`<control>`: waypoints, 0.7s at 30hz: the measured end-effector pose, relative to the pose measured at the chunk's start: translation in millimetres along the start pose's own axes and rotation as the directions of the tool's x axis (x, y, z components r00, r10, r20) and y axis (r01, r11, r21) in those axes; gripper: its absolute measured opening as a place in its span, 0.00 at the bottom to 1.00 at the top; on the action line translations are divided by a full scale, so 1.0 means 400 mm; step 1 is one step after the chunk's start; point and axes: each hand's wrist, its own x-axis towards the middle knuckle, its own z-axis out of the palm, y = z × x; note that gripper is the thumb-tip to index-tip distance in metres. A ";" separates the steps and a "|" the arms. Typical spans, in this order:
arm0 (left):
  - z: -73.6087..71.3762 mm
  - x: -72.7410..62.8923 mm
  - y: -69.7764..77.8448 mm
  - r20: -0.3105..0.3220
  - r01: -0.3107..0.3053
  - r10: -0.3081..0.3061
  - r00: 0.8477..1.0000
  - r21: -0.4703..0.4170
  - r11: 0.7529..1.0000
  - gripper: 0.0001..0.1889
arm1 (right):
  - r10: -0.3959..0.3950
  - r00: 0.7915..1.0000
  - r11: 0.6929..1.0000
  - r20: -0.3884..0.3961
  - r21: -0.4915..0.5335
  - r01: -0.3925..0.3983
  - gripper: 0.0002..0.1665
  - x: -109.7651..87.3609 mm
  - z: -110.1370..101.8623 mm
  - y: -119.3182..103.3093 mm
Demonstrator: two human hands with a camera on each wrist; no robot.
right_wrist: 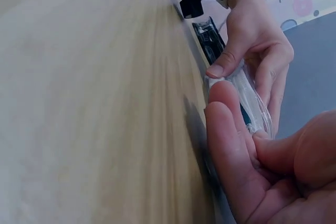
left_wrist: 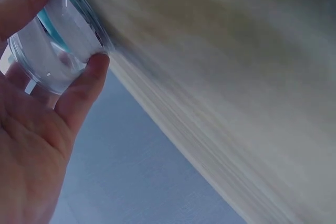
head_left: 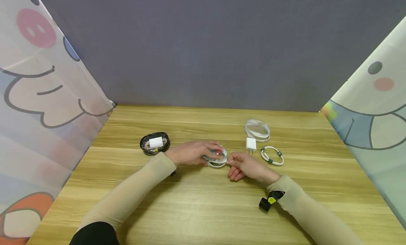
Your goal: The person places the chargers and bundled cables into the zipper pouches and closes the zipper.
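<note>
In the head view my left hand [head_left: 194, 153] grips a small clear rounded case [head_left: 216, 164] trimmed in white, fingers over its top and thumb at its near side. White and teal show through its clear wall [left_wrist: 71, 27] in the left wrist view, and a small red patch shows in the head view. On the case's right edge, thumb and forefinger of my right hand [head_left: 248, 166] pinch a small pull or tip; its exact kind I cannot tell. The right hand's other fingers are loosely curled.
A black-rimmed oval case [head_left: 154, 143] with a white plug and cable inside stands left of the hands. To the right lie a white charger plug [head_left: 251, 144], a coiled white cable [head_left: 272, 161] with green ties, and another clear white-edged case [head_left: 257, 130].
</note>
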 end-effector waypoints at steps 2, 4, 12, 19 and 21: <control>-0.001 -0.001 0.004 -0.012 0.006 -0.006 1.000 0.013 1.000 0.33 | -0.004 1.000 1.000 -0.002 0.001 0.004 0.12 0.000 0.001 0.002; -0.003 -0.002 0.009 -0.019 0.017 -0.017 1.000 0.022 1.000 0.32 | -0.006 1.000 1.000 -0.012 -0.002 0.006 0.12 0.000 -0.001 0.003; -0.007 -0.006 0.017 -0.018 0.043 -0.042 0.999 0.048 0.998 0.39 | -0.012 0.996 0.999 -0.085 -0.035 0.009 0.13 0.011 -0.025 0.005; -0.010 -0.005 0.011 -0.067 -0.033 0.042 0.997 0.125 0.992 0.39 | -0.040 0.988 0.999 -0.146 -0.041 0.034 0.14 0.041 -0.047 -0.001; -0.010 -0.002 0.010 -0.074 -0.042 0.055 0.996 0.173 0.984 0.39 | -0.043 0.985 0.998 -0.165 -0.051 0.035 0.14 0.053 -0.050 -0.003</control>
